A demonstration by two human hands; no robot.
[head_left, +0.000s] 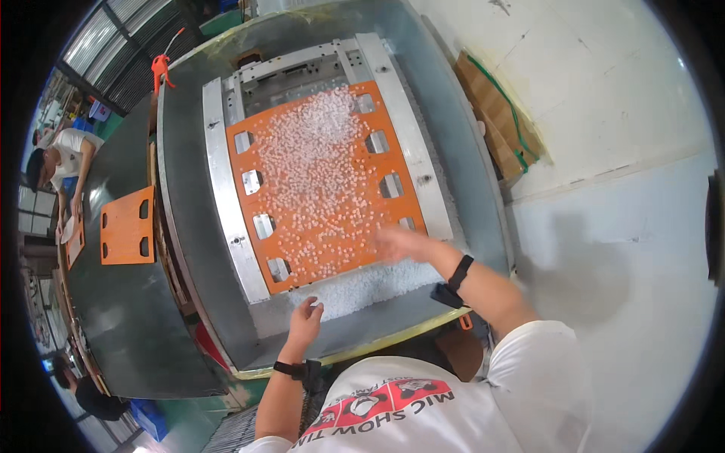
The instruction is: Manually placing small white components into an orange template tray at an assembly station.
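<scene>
An orange board [245, 157] with slots along both sides lies in a metal frame [236, 226]. Small white pellets [317, 143] cover much of it, thickest toward the far end and thinner near me. My right hand [400, 244] is over the board's near right corner; motion smears its fingers, so their pose is unclear. Just off the board's near edge, my left hand [304, 321] holds nothing, with thumb and fingers apart. More pellets [362, 291] are heaped in the trough between the frame and the near rim.
A deep grey bin [483, 219] surrounds the frame. To the left, a dark table [128, 317] carries another orange board [128, 226], and a person [64, 162] works at its far side. A red air gun [161, 72] hangs at the rim. Cardboard [498, 113] leans at right.
</scene>
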